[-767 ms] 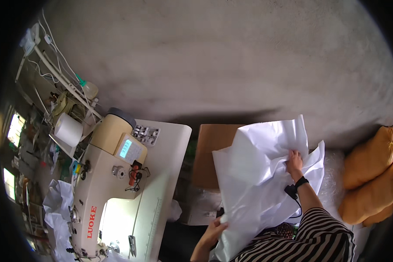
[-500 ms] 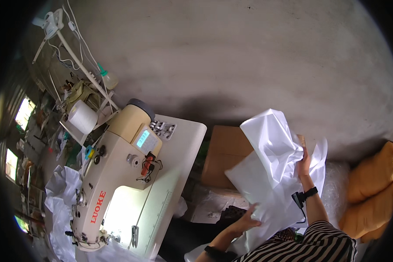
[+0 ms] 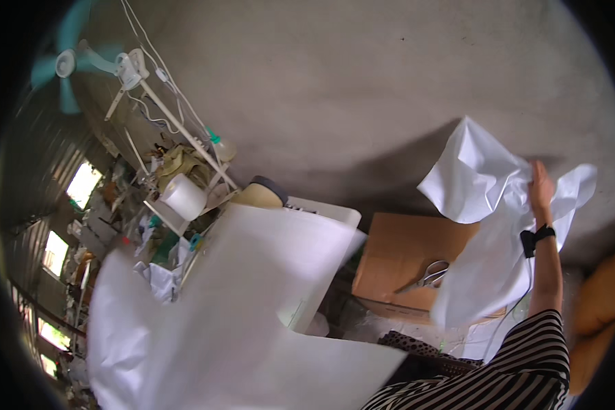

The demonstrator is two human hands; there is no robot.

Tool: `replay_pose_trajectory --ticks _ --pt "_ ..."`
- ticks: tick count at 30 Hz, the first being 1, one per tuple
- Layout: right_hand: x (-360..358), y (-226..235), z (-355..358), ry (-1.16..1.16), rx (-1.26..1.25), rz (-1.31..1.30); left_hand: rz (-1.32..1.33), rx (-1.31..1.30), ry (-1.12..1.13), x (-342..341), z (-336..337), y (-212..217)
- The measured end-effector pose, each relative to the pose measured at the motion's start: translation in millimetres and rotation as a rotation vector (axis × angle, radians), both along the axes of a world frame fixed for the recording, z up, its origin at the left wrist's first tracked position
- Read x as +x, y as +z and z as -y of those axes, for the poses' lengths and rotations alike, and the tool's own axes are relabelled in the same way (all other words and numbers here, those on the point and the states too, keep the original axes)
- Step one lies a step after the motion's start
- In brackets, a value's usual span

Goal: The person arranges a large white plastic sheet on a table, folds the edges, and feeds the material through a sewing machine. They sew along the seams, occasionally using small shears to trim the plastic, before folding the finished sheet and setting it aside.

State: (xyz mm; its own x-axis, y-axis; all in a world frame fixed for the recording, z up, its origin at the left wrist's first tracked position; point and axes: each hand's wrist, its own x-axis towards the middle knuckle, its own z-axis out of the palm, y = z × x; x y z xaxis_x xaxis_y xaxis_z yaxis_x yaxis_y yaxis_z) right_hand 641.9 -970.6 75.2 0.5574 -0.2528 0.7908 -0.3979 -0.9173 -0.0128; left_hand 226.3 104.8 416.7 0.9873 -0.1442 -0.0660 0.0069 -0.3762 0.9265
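My right hand [image 3: 541, 184] is raised at the right and grips a crumpled white cloth [image 3: 482, 225] that hangs down from it. A black band [image 3: 536, 236] sits on that wrist, above a striped sleeve [image 3: 526, 369]. A second large white sheet [image 3: 253, 307] is spread, blurred, across the lower left. It covers most of the cream sewing machine [image 3: 263, 193], of which only the top shows. My left hand is out of sight, possibly behind this sheet.
A brown cardboard box [image 3: 403, 253] with scissors [image 3: 430, 273] on it stands between the machine table [image 3: 328, 213] and the cloth. A white thread roll [image 3: 183, 197], a thread stand and a teal fan [image 3: 65, 65] are at the left. Orange cushions [image 3: 601, 301] lie at the right.
My right hand has lifted the crumpled cloth higher and to the right. A large white sheet has swung over the sewing machine, hiding it and my left hand.
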Motion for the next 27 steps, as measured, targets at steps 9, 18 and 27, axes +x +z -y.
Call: replay_pose_trajectory --ticks 9,18,27 --pt "77.9 -114.6 -170.4 0.632 -0.246 -0.585 0.056 0.362 0.693 -611.8 136.6 42.1" --pt "0.6 7.5 -403.4 0.988 0.017 -0.698 0.102 0.662 1.013 -694.9 149.2 -62.8" --pt "-220.0 113.1 -768.2 2.502 0.307 -1.234 0.157 0.927 1.098 -400.7 106.6 -181.4"
